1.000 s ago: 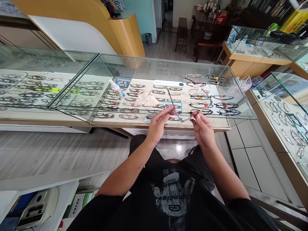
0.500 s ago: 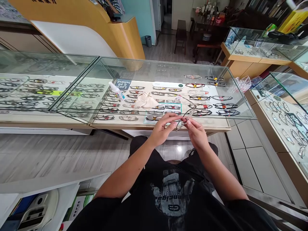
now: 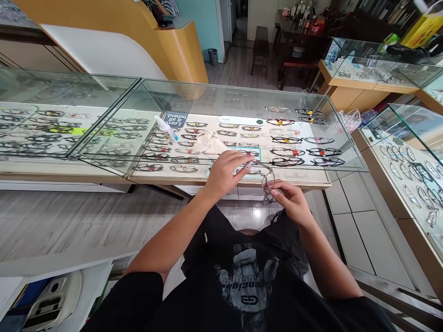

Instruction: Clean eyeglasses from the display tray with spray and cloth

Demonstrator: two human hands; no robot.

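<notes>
A pair of thin-framed eyeglasses (image 3: 268, 180) is held up over the front edge of the glass display case (image 3: 221, 177). My left hand (image 3: 226, 173) pinches one temple end of the eyeglasses. The fingers of my right hand (image 3: 290, 199) are closed on the frame near a lens. On the case's glass top, left of my hands, lie a cream cloth (image 3: 209, 143) and a white spray bottle (image 3: 166, 129) with a blue end. Rows of glasses frames (image 3: 287, 152) show through the glass.
Another glass case with frames (image 3: 410, 152) stands at the right, and a white shelf unit (image 3: 86, 286) at the lower left. Beyond the case are a wooden counter (image 3: 183, 55), a grey bin (image 3: 212, 56) and a dark bench (image 3: 260, 48).
My hands have moved apart, the left one leftward and the right one down and right. The eyeglasses have turned, with a lens now showing between the hands.
</notes>
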